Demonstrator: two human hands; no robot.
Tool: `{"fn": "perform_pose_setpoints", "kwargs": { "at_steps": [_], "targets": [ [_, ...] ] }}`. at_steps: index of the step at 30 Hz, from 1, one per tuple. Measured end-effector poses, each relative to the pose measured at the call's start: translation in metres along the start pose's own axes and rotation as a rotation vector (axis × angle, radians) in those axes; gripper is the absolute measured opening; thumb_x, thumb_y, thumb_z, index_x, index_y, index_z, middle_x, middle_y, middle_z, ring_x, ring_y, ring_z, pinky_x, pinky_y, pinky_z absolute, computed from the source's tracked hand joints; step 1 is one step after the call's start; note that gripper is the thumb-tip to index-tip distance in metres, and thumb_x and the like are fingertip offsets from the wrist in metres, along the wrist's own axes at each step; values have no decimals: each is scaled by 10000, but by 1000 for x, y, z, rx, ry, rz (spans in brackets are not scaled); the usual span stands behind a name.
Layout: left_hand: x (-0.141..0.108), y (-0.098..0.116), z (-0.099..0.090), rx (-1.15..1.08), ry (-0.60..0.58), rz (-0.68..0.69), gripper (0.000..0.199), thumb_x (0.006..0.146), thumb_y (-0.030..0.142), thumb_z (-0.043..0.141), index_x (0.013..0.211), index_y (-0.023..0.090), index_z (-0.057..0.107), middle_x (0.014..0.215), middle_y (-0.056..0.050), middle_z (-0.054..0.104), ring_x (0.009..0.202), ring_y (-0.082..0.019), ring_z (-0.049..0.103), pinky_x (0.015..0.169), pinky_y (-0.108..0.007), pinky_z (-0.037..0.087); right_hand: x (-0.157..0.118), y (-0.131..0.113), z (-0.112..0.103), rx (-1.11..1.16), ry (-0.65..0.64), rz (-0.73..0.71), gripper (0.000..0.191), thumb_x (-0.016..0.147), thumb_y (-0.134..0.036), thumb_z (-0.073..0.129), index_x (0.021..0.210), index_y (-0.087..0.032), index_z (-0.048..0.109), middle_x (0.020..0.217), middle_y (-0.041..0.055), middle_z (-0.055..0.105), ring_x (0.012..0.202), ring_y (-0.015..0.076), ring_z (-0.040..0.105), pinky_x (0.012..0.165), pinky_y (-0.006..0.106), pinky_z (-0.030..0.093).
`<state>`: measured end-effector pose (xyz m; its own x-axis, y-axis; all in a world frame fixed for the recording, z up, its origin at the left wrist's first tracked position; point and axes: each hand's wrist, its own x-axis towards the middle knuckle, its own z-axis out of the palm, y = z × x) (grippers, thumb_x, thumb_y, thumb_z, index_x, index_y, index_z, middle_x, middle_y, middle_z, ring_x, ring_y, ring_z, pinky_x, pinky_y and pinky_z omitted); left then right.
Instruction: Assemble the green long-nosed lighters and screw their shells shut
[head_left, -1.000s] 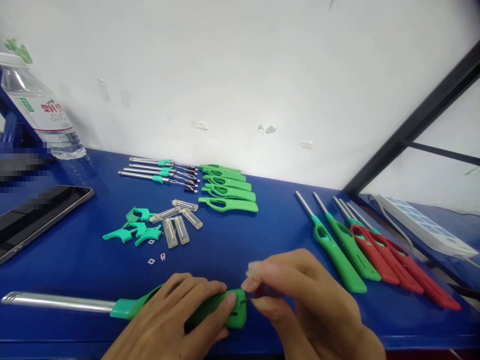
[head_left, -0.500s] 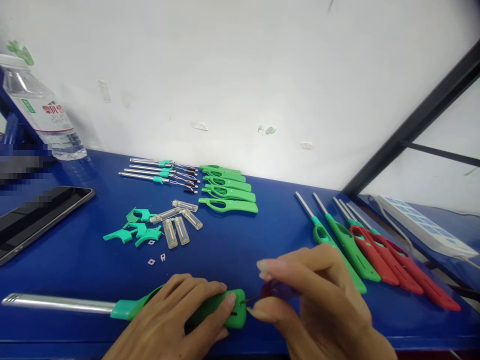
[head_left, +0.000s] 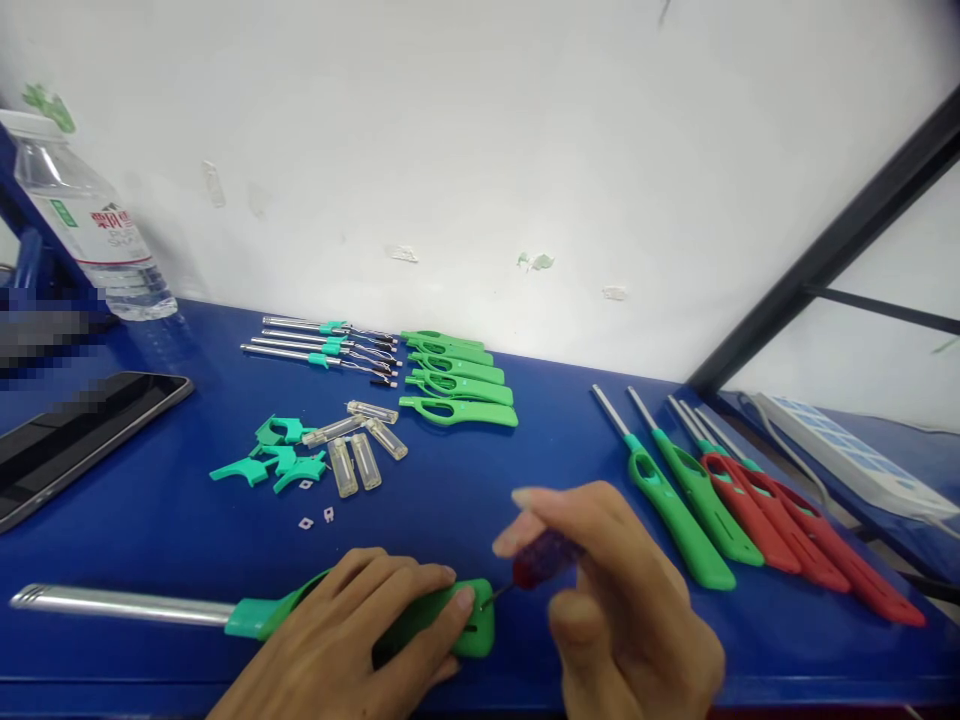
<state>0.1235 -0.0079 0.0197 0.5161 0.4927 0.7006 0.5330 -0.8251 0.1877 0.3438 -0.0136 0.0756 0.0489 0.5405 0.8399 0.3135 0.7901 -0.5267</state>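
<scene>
On the table (head_left: 555, 455), the left hand (head_left: 352, 630) grips a green lighter (head_left: 247, 618) while the right hand (head_left: 637, 610) loosely holds a screwdriver (head_left: 541, 561), whose slant could cause skidding into the left thumb (head_left: 450, 615).

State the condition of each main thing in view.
Long green plastic lighter: held under left hand.
Red-purple screwdriver: in right hand, tip at lighter.
Clear plastic bottle: capped.
Flat black phone: screen dark.
Clear plastic capsules: contents unclear.
Teal plastic triggers: heaped loosely.
Green plastic handles: lined up.
Silver metal tubes: wires exposed.
Red and green lighters: tubes fitted.
White power strip: power unclear.
</scene>
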Motion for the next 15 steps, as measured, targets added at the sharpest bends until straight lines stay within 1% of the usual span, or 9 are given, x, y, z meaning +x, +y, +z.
{"fn": "perform_pose_setpoints", "kwargs": {
  "at_steps": [2,3,4,6,9,10,12,14,15],
  "targets": [
    [-1,-2,1,-6,13,28,406,1378,311,407,1387,316,812,1277,55,875,1132,-148,784,1090,-330,505,-2,0,2,18,-24,41,415,1296,-274,641,1674,-397,761,1278,0,930,1032,176,898,923,308,781],
    [-1,-2,2,-7,13,39,410,1376,304,402,1391,310,811,1278,47,877,1119,-153,783,1072,-332,510,-3,1,2,48,-31,43,463,1292,-227,628,1704,-409,732,1342,-5,932,1073,179,908,965,325,784],
    [-1,-3,1,-4,10,44,413,1376,312,400,1401,311,811,1281,42,879,1108,-156,784,1061,-333,514,-4,2,2,82,-34,31,489,1276,-193,650,1706,-414,728,1352,-14,935,1058,173,910,952,316,785],
    [-1,-2,1,9,8,44,415,1377,325,401,1420,327,815,1285,43,885,1101,-155,793,1067,-332,515,-5,4,-2,115,-41,-23,490,1223,-168,756,1653,-403,770,1263,-25,946,944,153,882,822,261,765],
    [-1,-1,-1,6,8,23,435,1381,356,386,1426,348,818,1279,55,886,1116,-147,802,1100,-329,504,-5,7,-7,38,-71,-66,521,1147,-222,898,1622,-409,793,1159,-30,923,872,145,822,703,222,717],
    [-1,-1,-1,1,8,19,434,1382,350,380,1427,345,812,1284,57,886,1127,-149,802,1112,-331,501,-5,6,-8,11,-68,-58,495,1162,-262,887,1624,-410,794,1162,-20,912,888,150,830,708,226,723],
    [-2,-2,-1,4,5,20,428,1382,342,374,1437,337,798,1298,54,882,1159,-157,798,1122,-337,504,-6,4,-7,1,-74,-17,431,1237,-277,762,1648,-406,781,1254,11,909,985,171,880,798,258,768],
    [-3,-2,0,15,5,44,428,1378,311,371,1425,327,796,1296,40,878,1165,-167,796,1091,-349,526,-7,2,-5,54,-88,16,497,1259,-181,651,1688,-413,747,1344,18,918,1053,182,913,888,295,792],
    [-4,-3,1,19,4,54,436,1376,298,367,1420,322,800,1289,31,876,1148,-169,796,1062,-351,538,-7,1,-4,94,-102,22,554,1234,-124,659,1696,-420,737,1347,9,925,1034,178,917,889,297,794]
  ]
}}
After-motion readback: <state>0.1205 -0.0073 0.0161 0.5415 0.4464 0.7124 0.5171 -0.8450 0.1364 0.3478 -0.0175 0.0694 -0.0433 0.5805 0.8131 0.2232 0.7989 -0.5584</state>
